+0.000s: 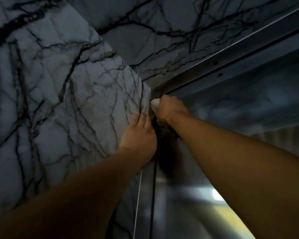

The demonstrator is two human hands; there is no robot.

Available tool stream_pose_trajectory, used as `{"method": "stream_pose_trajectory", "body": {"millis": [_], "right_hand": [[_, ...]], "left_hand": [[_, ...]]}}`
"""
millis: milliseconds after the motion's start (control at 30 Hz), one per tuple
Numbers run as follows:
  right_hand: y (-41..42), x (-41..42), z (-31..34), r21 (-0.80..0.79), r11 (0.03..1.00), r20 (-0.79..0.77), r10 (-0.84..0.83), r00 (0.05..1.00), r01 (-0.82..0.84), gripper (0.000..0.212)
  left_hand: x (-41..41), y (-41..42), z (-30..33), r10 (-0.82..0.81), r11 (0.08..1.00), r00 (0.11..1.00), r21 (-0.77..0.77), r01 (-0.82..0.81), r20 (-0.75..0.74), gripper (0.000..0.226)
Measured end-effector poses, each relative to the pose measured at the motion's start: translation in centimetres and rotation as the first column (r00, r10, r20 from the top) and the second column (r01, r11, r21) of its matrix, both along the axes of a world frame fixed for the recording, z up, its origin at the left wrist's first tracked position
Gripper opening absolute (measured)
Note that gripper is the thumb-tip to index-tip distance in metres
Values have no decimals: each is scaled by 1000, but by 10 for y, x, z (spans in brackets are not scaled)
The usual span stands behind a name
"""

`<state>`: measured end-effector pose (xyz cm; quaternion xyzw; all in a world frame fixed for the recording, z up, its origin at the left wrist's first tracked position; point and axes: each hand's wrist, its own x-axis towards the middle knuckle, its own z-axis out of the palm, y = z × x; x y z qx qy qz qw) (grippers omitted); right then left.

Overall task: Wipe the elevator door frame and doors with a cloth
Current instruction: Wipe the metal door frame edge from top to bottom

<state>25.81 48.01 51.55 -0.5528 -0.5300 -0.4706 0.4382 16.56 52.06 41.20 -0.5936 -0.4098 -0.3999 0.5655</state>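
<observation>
right hand (169,109): we have it fisted around the cloth (154,104), pale wad poking out on the thumb side, pressed up into the top left corner of the door frame (146,169).
left hand (139,135): fingers straight and flat on the marble wall (67,100), right at the frame's edge, holding nothing (looks like bracing for the overhead reach).
cloth position: at the corner where the vertical frame strip meets the top rail (231,66); a dark bit hangs under the right wrist, probably the cloth's tail, but we can't confirm.
step: we judge we're on the upper frame corner; the steel door panel (197,187) is still to do.
risk 1: only a small part of the cloth contacts the metal, so we could skip the crevice and leave streaks.
risk 2: reach is high and stretched; if the bracing palm slides on polished marble we lose pressure or balance.
risk 3: the hanging tail could snag in the gap between door and frame.
risk 4: bare left palm leaves prints on stone next to the frame.
hidden: right fingers and most of the cloth sit behind the fist.
unclear: light is dim, so dirt or streaks on the steel can't be read; lower frame and floor are out of view.
</observation>
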Motion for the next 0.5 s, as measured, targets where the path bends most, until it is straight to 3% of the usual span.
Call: {"method": "stream_pose_trajectory", "body": {"millis": [200,400,500], "right_hand": [[-3,7,-44,-39,999,31,16,999,-15,31],[-4,8,-100,-56,998,116,45,992,-39,20],[-4,10,-129,-37,998,101,60,993,-56,24]], "left_hand": [[2,-5,-43,-86,995,996,-55,87,24,63],[-7,-4,-85,27,995,999,-91,-32,-47,72],[-8,-8,-104,26,991,999,-132,-31,-41,67]]}}
